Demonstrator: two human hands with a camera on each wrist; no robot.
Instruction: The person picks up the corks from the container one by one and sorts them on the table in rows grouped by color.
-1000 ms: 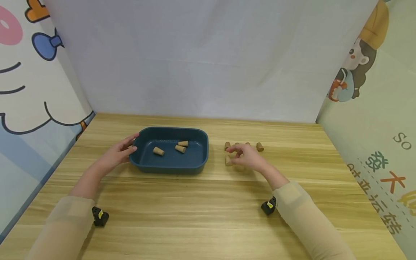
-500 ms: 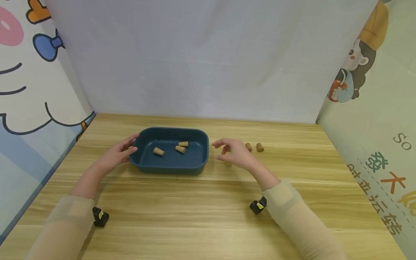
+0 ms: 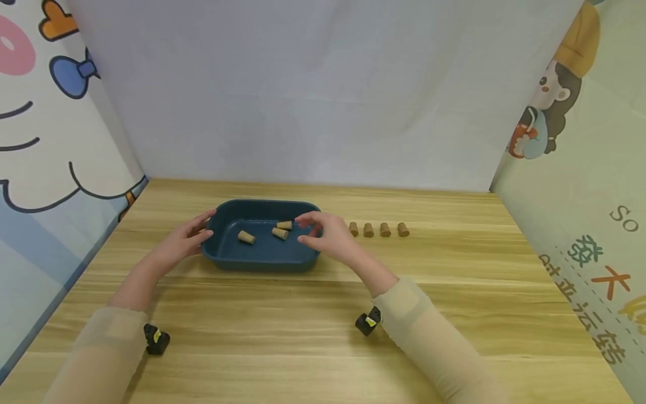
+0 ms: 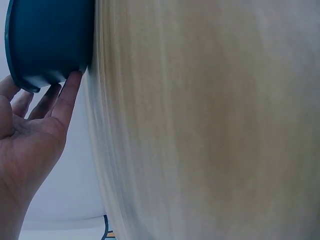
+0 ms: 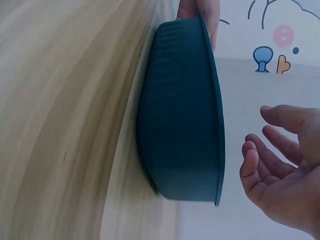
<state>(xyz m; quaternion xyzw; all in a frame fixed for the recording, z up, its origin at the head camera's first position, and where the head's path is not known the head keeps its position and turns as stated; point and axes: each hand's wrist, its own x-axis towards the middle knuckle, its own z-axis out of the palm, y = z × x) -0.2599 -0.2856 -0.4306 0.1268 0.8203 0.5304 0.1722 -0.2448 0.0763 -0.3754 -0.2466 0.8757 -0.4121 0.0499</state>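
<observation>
A dark blue rectangular tray (image 3: 259, 265) stands on the wooden table, with three tapered corks inside: one cork (image 3: 246, 237) lies on the left, and two, including this cork (image 3: 285, 225), lie close together right of the middle. My left hand (image 3: 176, 244) rests its extended fingers against the tray's left end. In the left wrist view, those fingers (image 4: 64, 107) touch the tray's outer wall. Over the tray's right rim hovers my right hand (image 3: 330, 238), thumb and fingers parted, with no cork visible between them. The right wrist view also shows a gap between thumb and fingers (image 5: 257, 160).
Right of the tray, several corks (image 3: 386, 229) stand in a row on the table (image 3: 282, 336). My right wrist hides part of the tabletop just in front of that row. A white cloth (image 3: 323, 101) hangs along the back edge, and printed cartoon panels flank both sides.
My right hand has moved left from the corks on the table to above the tray's right rim, uncovering the row. My left hand stays at the tray; the corks inside have not moved.
</observation>
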